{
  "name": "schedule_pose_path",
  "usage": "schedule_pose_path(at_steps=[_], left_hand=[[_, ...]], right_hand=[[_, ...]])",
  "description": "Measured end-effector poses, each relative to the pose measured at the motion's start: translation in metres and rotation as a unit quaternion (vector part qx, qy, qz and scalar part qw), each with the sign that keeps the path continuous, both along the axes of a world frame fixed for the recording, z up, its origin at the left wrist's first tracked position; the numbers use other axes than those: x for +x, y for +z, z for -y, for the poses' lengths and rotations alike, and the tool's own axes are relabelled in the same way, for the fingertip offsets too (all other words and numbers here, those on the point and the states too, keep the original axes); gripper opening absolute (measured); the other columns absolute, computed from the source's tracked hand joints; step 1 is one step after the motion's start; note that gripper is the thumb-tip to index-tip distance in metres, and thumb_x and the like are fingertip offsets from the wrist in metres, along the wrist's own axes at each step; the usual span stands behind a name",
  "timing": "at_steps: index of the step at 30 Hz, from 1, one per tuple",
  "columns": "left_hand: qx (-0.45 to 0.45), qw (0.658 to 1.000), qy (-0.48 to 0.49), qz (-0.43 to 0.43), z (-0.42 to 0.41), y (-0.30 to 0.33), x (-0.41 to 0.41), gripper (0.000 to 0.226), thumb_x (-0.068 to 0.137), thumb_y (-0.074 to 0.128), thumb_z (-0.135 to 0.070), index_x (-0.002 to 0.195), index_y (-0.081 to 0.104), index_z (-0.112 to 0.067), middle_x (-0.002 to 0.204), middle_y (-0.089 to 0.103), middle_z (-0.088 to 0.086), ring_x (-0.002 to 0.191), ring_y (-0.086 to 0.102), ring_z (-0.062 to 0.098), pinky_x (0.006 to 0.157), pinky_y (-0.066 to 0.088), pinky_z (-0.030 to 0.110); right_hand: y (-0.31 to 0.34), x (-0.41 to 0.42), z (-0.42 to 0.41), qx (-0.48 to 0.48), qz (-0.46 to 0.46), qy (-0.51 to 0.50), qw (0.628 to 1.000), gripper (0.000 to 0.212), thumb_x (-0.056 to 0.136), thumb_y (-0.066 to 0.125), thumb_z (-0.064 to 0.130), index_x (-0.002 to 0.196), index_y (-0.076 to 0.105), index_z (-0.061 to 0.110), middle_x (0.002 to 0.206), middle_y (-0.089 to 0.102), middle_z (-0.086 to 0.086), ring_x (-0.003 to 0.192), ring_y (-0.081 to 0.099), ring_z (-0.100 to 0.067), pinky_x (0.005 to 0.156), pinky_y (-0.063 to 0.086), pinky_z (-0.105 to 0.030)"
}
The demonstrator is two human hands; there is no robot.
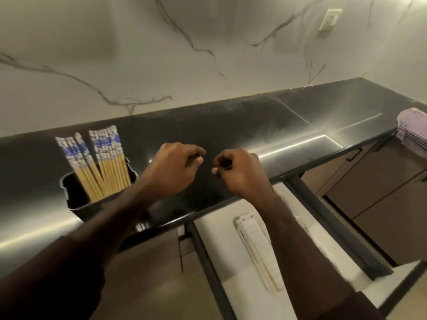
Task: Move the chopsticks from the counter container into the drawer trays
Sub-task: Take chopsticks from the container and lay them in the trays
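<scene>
Two bare forearms reach forward from the bottom of the view, over an open drawer [272,262] set under a dark counter [231,125]. Nearest, below the right wrist, the drawer holds pale trays; one narrow white tray [256,245] lies lengthwise beside the right forearm, with what looks like a pale chopstick or two already in it, though blur makes that uncertain.

Further out, both hands hover side by side above the counter's front edge. The left hand [172,168] and the right hand [240,172] each have loosely curled fingers, tips facing one another across a small gap, and neither holds anything visible.

Just left of the left hand, partly behind its forearm, a dark container [76,192] sits on the counter. A bundle of chopsticks [101,162] stands upright in it, fanned into two groups: pale wooden shafts below, blue and white patterned tops above the rim.

Far right of the right hand, a pinkish checked cloth [413,132] hangs at the counter's end. Beyond everything rises a white veined wall with an outlet [329,19].

These chopsticks are probably light, stiff and thin, and the smooth sticks could slip or scatter. Gathering several by the patterned tops, clear of the rim, seems the best hold.
</scene>
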State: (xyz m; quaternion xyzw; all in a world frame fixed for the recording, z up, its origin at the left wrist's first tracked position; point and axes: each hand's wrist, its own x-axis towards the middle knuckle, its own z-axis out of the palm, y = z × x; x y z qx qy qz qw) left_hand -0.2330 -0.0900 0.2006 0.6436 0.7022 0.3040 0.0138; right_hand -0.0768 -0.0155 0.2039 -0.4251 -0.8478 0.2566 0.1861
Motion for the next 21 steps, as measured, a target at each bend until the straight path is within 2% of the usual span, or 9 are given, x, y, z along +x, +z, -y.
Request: schedule_pose_path(at_steps=[2,6,8,10,13,15,18,21], left_hand=[[0.019,1.000,0.014,0.021,0.024,0.010,-0.035,0.025,0.092,0.059,-0.021,0.115,0.069,-0.020,0.107,0.073,-0.005,0.089,0.062,0.000,0.083,0.043,0.014],[0.062,0.994,0.054,0.078,0.068,0.021,-0.106,0.024,0.092,0.061,-0.019,0.114,0.070,-0.020,0.107,0.072,-0.005,0.088,0.065,0.001,0.081,0.053,0.017],[0.072,0.992,0.066,0.080,0.086,0.026,-0.138,0.023,0.090,0.063,-0.016,0.112,0.071,-0.018,0.106,0.072,-0.005,0.087,0.063,0.000,0.077,0.049,0.009],[0.074,0.991,0.074,0.088,0.098,0.025,-0.163,0.024,0.090,0.063,-0.013,0.113,0.070,-0.016,0.106,0.072,-0.003,0.087,0.062,0.000,0.073,0.043,0.003],[0.089,0.986,0.098,0.099,0.109,0.015,-0.190,0.023,0.089,0.064,-0.009,0.111,0.071,-0.013,0.104,0.073,0.000,0.087,0.065,0.004,0.073,0.044,0.003],[0.092,0.985,0.111,0.099,0.111,0.003,-0.204,0.024,0.088,0.065,-0.007,0.110,0.071,-0.011,0.105,0.073,0.003,0.089,0.067,0.010,0.076,0.052,0.013],[0.094,0.979,0.148,0.102,0.109,-0.016,-0.217,0.028,0.085,0.067,-0.006,0.112,0.070,-0.011,0.109,0.071,0.005,0.096,0.066,0.018,0.083,0.057,0.038],[0.084,0.964,0.206,0.143,0.104,-0.034,-0.229,0.040,0.083,0.070,-0.009,0.123,0.063,-0.013,0.121,0.065,0.007,0.111,0.059,0.021,0.094,0.052,0.045]], right_hand=[[0.011,-0.036,0.020,0.011,-0.020,0.018,1.000,0.018,0.086,0.071,0.028,0.104,0.071,0.022,0.099,0.072,0.005,0.091,0.065,-0.008,0.084,0.054,-0.026],[0.028,-0.108,0.060,0.003,-0.047,0.051,0.998,0.012,0.088,0.070,0.026,0.099,0.070,0.024,0.091,0.068,0.014,0.081,0.061,0.003,0.071,0.044,-0.010],[0.034,-0.142,0.074,-0.002,-0.046,0.058,0.997,0.010,0.088,0.069,0.025,0.098,0.069,0.025,0.088,0.066,0.016,0.077,0.058,0.008,0.066,0.042,-0.006],[0.035,-0.171,0.085,-0.012,-0.038,0.073,0.997,0.013,0.089,0.068,0.024,0.103,0.069,0.024,0.092,0.067,0.014,0.075,0.057,0.008,0.063,0.042,-0.005],[0.032,-0.204,0.096,-0.017,-0.046,0.088,0.995,0.018,0.090,0.068,0.021,0.107,0.069,0.020,0.098,0.070,0.008,0.080,0.061,0.001,0.069,0.046,-0.010],[0.026,-0.222,0.099,-0.029,-0.045,0.085,0.995,0.018,0.089,0.069,0.020,0.108,0.069,0.019,0.099,0.070,0.007,0.084,0.063,-0.001,0.072,0.049,-0.012],[0.009,-0.239,0.100,-0.057,-0.020,0.080,0.995,0.018,0.089,0.068,0.021,0.108,0.068,0.020,0.102,0.070,0.005,0.089,0.064,-0.003,0.080,0.054,-0.020],[-0.006,-0.250,0.099,-0.086,0.002,0.077,0.993,0.020,0.090,0.067,0.020,0.110,0.067,0.020,0.107,0.070,0.004,0.095,0.064,-0.005,0.084,0.054,-0.022]])
